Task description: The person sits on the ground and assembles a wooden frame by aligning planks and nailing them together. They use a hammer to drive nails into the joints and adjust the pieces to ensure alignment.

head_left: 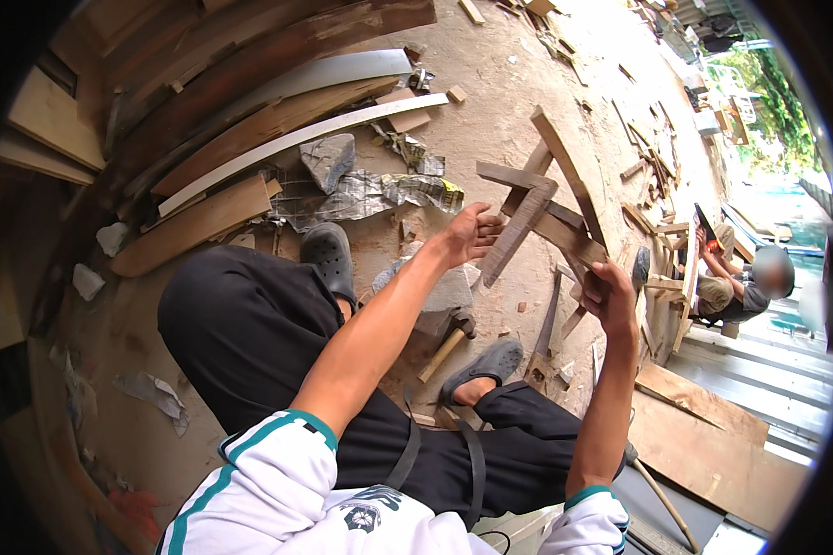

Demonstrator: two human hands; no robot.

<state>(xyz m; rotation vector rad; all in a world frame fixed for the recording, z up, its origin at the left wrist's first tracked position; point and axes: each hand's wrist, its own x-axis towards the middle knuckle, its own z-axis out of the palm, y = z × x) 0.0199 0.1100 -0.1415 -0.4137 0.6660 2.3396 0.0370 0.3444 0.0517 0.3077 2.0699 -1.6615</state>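
Clearly, right hand (611,294): fingers closed on brown crossed-bar wooden frame (565,236).
Left hand (470,236): fingers loosely parted beside it, contact unclear from here.

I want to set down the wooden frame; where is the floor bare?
Bare floor lies beyond the wooden frame, between the planks at left and scattered wood pieces at right. It is crowded between the shoes, with a stone block and hammer.

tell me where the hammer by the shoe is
In the head view, the hammer is just below the centre, beside the grey stone block and left of the person's right shoe.
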